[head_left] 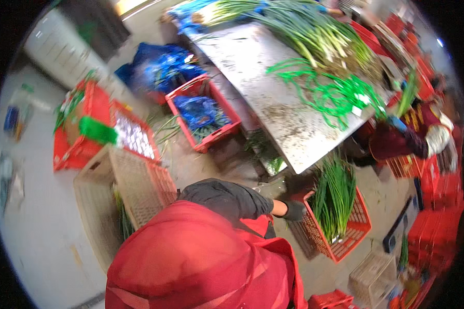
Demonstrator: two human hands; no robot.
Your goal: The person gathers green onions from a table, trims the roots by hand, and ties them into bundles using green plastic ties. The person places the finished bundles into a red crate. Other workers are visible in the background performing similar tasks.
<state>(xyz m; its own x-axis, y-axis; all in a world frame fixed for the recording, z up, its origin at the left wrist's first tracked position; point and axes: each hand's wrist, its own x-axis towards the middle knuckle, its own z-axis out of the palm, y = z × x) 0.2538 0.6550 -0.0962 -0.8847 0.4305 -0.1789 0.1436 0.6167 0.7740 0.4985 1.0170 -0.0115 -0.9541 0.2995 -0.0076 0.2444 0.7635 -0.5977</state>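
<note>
My left hand (295,211), in a dark glove below a black sleeve, is at the near-left rim of a red plastic crate (350,251); whether its fingers grip the rim is unclear. In the crate lies a bunch of long green onions (332,197), white ends toward the lower side. My right hand is out of view. Ahead stands a metal table (251,77), soiled with dirt. A heap of leeks or large green onions (317,34) lies along its far side, beside a tangle of green ties (332,94) with white tags.
Left of the table, a red crate (236,119) holds a blue bag. A pale crate (89,193) and a red crate of white items (150,150) stand at left. A co-worker (400,135) is at the table's right end. A pale crate (371,276) sits lower right.
</note>
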